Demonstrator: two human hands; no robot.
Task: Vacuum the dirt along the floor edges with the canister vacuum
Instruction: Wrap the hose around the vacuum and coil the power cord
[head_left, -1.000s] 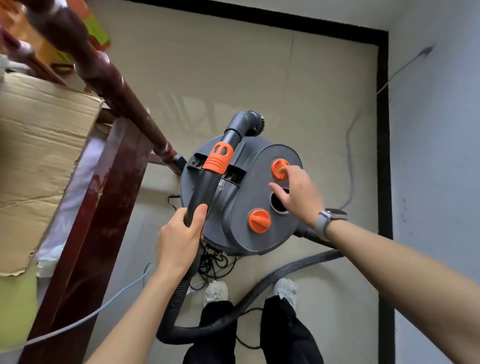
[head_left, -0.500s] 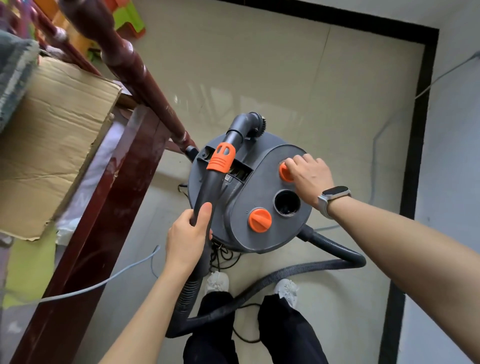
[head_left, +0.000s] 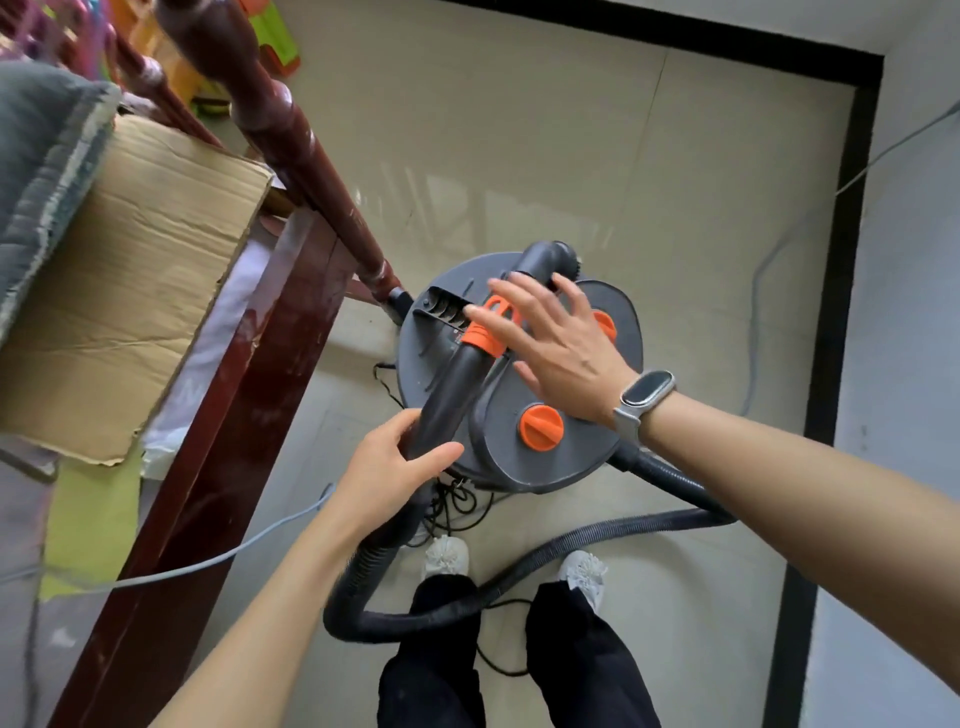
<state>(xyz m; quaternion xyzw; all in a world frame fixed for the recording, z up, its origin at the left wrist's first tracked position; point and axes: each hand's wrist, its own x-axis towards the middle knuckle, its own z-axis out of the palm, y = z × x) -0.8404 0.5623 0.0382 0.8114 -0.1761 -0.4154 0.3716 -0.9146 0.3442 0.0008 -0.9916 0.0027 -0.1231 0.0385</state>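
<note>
My right hand (head_left: 558, 345) has left the orange knob (head_left: 604, 325) at the far right side of the canister lid, where it was half a second ago, and now it hovers with the fingers spread wide over the orange collar (head_left: 485, 332) of the wand. It holds nothing. My left hand (head_left: 397, 465) is still closed around the dark wand tube (head_left: 449, 397), low down, near the place where the ribbed hose (head_left: 519, 577) begins.

I judge that the work with the lid is finished and I am going to take the wand with both hands; the cleaning of the edges is not begun.

The canister vacuum (head_left: 550, 452) stands on the tile floor (head_left: 519, 156), beside the red wooden post (head_left: 291, 150). The long axis of the wand goes from my left hand up and away toward the far rim of the canister, where its bent end (head_left: 548, 257) lies.
</note>
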